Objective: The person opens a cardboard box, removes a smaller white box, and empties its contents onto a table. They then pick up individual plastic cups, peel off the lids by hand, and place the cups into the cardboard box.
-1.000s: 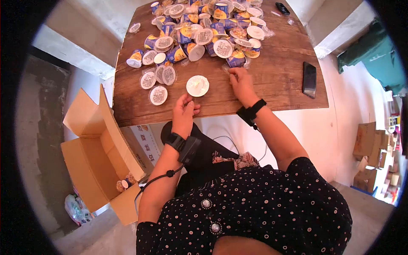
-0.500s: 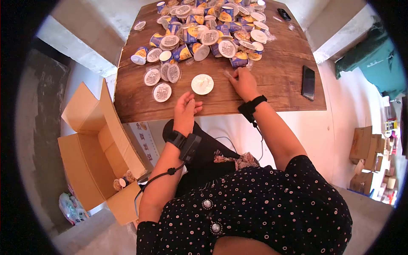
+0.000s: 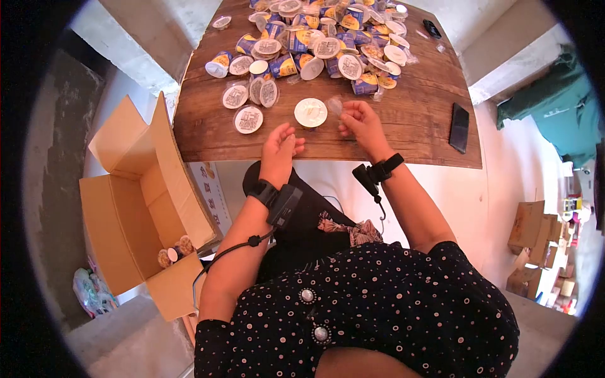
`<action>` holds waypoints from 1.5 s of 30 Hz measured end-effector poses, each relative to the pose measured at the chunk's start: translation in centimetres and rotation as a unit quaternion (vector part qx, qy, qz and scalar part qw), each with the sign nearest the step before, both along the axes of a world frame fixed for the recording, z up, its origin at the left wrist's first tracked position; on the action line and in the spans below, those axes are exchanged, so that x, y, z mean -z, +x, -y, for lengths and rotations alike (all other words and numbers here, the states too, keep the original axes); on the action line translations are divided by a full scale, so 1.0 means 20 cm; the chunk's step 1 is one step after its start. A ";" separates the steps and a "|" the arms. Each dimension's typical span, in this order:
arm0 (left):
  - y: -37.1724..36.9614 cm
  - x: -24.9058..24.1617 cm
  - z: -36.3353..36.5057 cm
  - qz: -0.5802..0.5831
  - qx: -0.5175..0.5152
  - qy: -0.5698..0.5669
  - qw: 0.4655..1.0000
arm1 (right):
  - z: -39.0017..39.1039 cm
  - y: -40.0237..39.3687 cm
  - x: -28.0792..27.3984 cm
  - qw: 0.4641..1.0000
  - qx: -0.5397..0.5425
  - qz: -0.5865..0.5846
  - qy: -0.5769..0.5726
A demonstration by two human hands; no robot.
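Note:
My right hand pinches a small clear plastic piece between thumb and fingertips, just above the wooden table. Close to its left stands a cup with a white top, seen from above. My left hand is at the table's front edge, below and left of that cup, with fingers loosely bent, apart, and nothing in them. Further left lies a round clear-rimmed lid with a printed code. Behind it, more printed lids lean together.
A heap of blue-and-yellow cups with clear lids covers the far part of the wooden table. A black phone lies at the right edge. An open cardboard box stands left, below table height, with a few packed items inside.
My right hand has drawn back from the heap toward the white-topped cup, bringing the clear plastic piece with it. My left hand has barely moved. The whole view has shifted slightly.

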State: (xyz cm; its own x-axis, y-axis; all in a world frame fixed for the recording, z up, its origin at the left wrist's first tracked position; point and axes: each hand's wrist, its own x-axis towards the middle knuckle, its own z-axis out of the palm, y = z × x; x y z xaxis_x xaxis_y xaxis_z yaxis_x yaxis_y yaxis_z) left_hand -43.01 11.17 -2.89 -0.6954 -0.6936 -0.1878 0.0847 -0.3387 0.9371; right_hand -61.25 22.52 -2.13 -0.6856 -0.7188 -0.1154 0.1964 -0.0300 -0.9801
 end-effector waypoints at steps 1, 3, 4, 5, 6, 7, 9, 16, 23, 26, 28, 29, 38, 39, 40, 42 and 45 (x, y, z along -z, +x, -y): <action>0.00 0.00 0.00 0.000 -0.001 0.001 1.000 | 0.00 0.00 0.00 1.000 -0.001 0.000 0.001; 0.00 0.00 0.00 -0.008 0.002 0.003 1.000 | 0.02 -0.01 0.00 1.000 -0.024 -0.010 0.012; 0.00 0.01 0.00 -0.009 0.001 0.004 1.000 | 0.02 -0.01 -0.01 1.000 -0.026 -0.010 0.013; -0.01 0.01 0.01 -0.008 0.001 0.003 1.000 | 0.04 -0.01 -0.01 0.999 -0.032 0.001 0.010; -0.01 0.01 0.01 -0.007 0.001 0.002 1.000 | 0.05 0.00 -0.03 0.999 -0.038 0.013 0.008; -0.01 0.01 0.01 -0.006 -0.001 0.003 1.000 | 0.07 0.01 -0.05 0.999 -0.041 0.013 0.009; -0.02 0.02 0.01 0.001 -0.002 0.004 1.000 | 0.10 0.03 -0.08 0.997 -0.061 -0.008 0.046; -0.05 0.00 0.02 0.011 -0.005 0.009 1.000 | 0.22 0.02 -0.04 0.931 -0.057 -0.348 0.091; -0.06 0.03 0.03 0.004 0.005 0.022 1.000 | 0.23 0.00 -0.10 0.908 -0.013 -0.402 0.118; -0.05 0.04 0.03 -0.003 0.006 0.027 1.000 | 0.28 -0.04 -0.16 0.906 -0.006 -0.416 0.078; -0.05 0.04 0.03 -0.005 0.007 0.027 1.000 | 0.35 -0.10 -0.16 0.903 -0.009 -0.426 0.056; -0.06 0.05 0.03 -0.007 0.003 0.030 1.000 | 0.40 -0.13 -0.15 0.875 -0.008 -0.483 0.041; -0.04 0.04 0.04 -0.018 -0.001 0.049 0.999 | 0.67 -0.07 -0.23 0.821 -0.213 -0.530 0.002; -0.05 0.04 0.04 -0.024 0.001 0.050 0.998 | 0.69 -0.05 -0.22 0.788 -0.218 -0.575 -0.003; -0.05 0.04 0.04 -0.024 0.001 0.050 0.998 | 0.71 -0.04 -0.20 0.789 -0.218 -0.575 -0.003; -0.05 0.03 0.04 -0.034 0.002 0.064 0.997 | 0.77 -0.03 -0.17 0.705 -0.229 -0.669 -0.046; -0.05 0.03 0.04 -0.036 -0.006 0.069 0.997 | 0.83 -0.01 -0.14 0.701 -0.235 -0.672 -0.037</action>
